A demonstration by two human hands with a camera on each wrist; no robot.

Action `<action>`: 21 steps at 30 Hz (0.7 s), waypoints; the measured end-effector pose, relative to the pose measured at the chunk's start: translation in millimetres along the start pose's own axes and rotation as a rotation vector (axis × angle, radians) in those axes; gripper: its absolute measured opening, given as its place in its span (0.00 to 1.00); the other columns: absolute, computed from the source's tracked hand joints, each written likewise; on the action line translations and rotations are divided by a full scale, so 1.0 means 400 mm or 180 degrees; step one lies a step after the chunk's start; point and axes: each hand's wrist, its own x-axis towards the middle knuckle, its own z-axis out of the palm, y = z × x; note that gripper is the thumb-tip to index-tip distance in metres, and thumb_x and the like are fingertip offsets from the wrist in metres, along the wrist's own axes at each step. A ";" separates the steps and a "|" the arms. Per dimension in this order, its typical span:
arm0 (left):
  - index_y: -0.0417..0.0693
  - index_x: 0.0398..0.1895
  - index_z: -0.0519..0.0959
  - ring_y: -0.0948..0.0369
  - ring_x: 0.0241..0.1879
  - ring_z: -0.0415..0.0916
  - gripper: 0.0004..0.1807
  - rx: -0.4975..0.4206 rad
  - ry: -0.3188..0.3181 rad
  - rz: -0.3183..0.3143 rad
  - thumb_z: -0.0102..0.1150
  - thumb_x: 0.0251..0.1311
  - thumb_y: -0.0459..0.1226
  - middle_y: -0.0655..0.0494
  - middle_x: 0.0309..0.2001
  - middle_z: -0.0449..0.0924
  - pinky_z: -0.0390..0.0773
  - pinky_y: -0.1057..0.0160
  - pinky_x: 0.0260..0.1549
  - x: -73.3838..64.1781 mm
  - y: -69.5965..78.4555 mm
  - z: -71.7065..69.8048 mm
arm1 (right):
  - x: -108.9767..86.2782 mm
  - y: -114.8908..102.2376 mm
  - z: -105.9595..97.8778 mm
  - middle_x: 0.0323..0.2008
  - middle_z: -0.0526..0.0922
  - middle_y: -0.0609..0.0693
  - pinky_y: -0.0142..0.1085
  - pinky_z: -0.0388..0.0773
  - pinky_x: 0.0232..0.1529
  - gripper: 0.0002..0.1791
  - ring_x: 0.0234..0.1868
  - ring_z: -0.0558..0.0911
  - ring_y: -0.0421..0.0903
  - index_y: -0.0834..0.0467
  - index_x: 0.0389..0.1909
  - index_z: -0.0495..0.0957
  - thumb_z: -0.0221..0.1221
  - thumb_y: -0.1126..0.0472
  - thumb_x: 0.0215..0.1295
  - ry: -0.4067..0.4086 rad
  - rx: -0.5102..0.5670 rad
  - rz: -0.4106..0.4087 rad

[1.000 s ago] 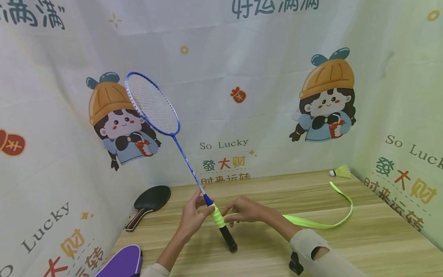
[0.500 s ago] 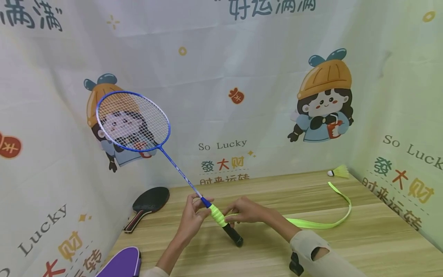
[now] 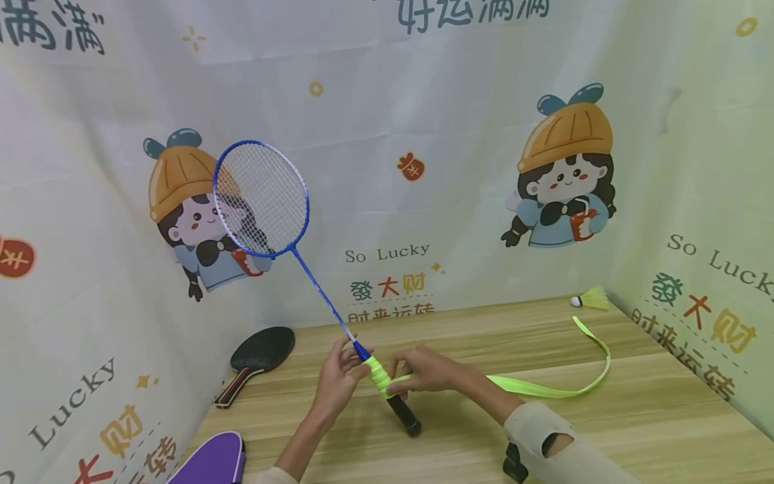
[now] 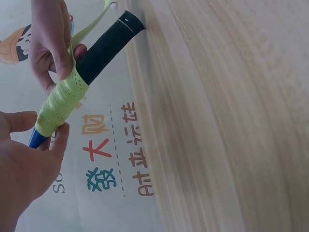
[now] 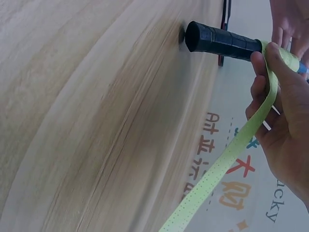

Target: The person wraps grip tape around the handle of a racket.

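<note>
A blue and white badminton racket [image 3: 263, 198] tilts up and to the left, its black handle end [image 3: 404, 415] low over the table. Yellow-green perforated grip tape [image 4: 62, 102] wraps the upper part of the handle. My left hand [image 3: 336, 381] holds the racket between thumb and fingers at the blue cone, where the wrap begins. With thumb and fingers, my right hand [image 3: 428, 369] pinches the tape at the lower edge of the wrap. From there the loose tape [image 5: 219, 166] hangs away, and in the head view it curves over the table to the right.
A black table tennis bat [image 3: 263, 348] lies at the table's left edge, with a purple case [image 3: 211, 460] nearer me. At the back right corner lies a yellow shuttlecock [image 3: 590, 298]. Printed cloth walls [image 3: 465, 101] stand behind and at both sides of the wooden table [image 3: 653, 417].
The racket has turned about its shaft; its head swung down and left, then back up and right. Both hands stay near the same place on the handle.
</note>
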 end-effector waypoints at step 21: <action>0.44 0.61 0.65 0.44 0.52 0.84 0.33 0.0252 0.0307 0.0173 0.75 0.59 0.33 0.45 0.58 0.85 0.75 0.49 0.54 -0.004 0.013 0.048 | 0.024 -0.018 0.035 0.22 0.74 0.36 0.23 0.65 0.23 0.19 0.23 0.87 0.55 0.53 0.45 0.81 0.77 0.54 0.58 0.0135 0.0233 0.0141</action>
